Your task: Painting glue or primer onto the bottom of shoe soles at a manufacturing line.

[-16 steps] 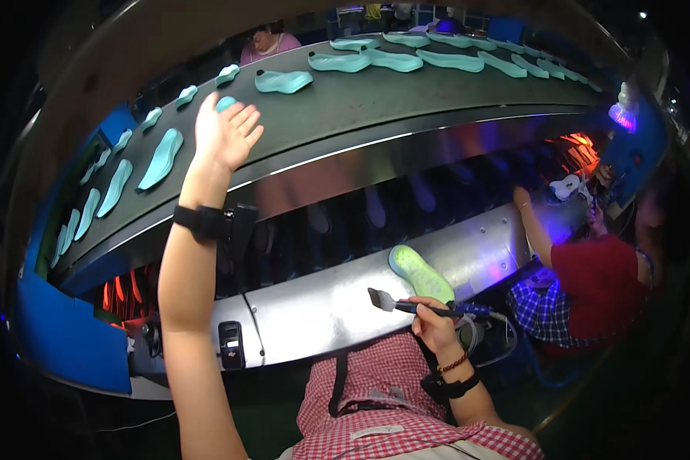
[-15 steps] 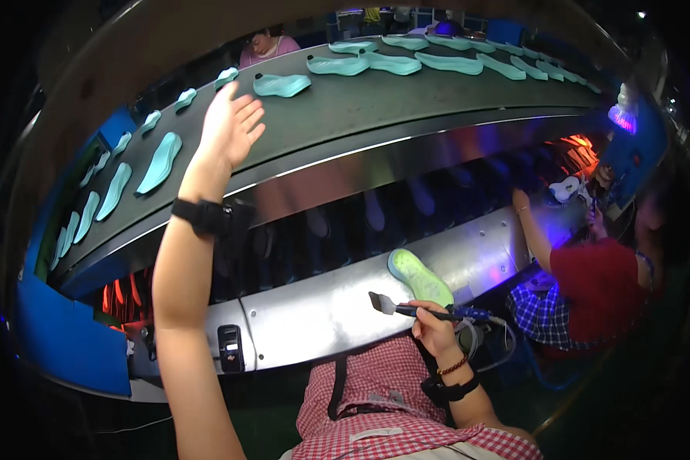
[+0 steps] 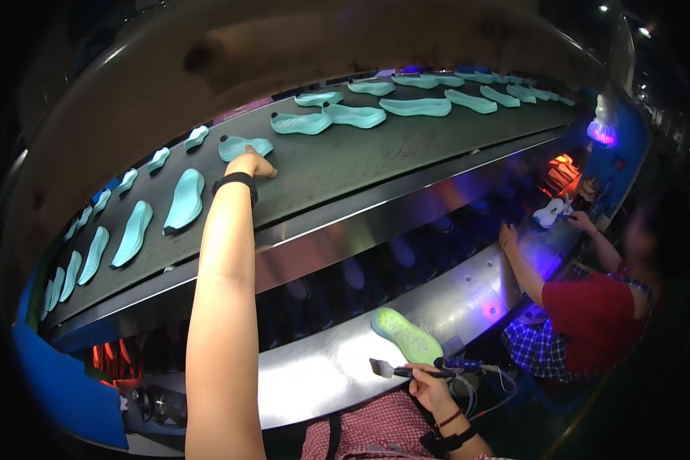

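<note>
My left hand reaches far out over the belt, fingers curled at the near edge of a turquoise foam shoe midsole. The hand hides part of that midsole, and the fingertips are hard to make out. Close to my body, my right hand is closed round the dark handle of a flat brush, its bristles pointing left. Just beyond the brush, a yellow-green shoe sole lies flat on the shiny metal ledge.
Several turquoise midsoles lie in two rows along the dark conveyor belt. Heaters glow orange below left. On the right a person in a red top handles a white sole. Hoses trail beside my right hand.
My left hand, open before, has turned and come down with curled fingers onto a turquoise midsole. My right hand keeps the brush by the yellow-green sole. The view has shifted.
</note>
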Demonstrator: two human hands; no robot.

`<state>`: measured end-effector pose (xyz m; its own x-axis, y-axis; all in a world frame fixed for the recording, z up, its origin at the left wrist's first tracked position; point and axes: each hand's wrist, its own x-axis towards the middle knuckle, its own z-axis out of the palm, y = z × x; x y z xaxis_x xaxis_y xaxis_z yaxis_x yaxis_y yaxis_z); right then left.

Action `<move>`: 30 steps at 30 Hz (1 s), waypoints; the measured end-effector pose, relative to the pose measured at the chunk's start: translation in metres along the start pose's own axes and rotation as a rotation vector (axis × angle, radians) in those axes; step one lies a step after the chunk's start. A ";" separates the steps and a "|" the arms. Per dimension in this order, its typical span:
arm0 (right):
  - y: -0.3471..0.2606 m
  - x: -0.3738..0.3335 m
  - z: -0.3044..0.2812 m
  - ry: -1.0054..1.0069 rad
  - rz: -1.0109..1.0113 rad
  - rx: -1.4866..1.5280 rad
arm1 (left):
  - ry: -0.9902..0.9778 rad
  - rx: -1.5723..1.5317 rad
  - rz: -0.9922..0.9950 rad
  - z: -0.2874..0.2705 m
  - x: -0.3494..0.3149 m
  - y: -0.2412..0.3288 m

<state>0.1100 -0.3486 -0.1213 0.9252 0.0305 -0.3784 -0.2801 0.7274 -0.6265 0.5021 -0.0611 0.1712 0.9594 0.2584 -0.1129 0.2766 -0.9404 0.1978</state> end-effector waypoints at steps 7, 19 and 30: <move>0.003 0.002 -0.014 0.044 0.013 0.068 | 0.092 0.164 0.115 0.003 0.024 0.009; 0.007 0.003 -0.008 -0.113 0.080 0.093 | 0.185 0.606 0.302 -0.012 -0.064 0.009; 0.004 -0.002 0.022 -0.157 -0.123 0.043 | 0.998 -1.291 0.640 0.088 -0.232 -0.117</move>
<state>0.1128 -0.3309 -0.1085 0.9812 0.0433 -0.1881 -0.1545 0.7606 -0.6306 0.2428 -0.0305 0.0889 0.4513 0.4407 0.7759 -0.7376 -0.3052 0.6024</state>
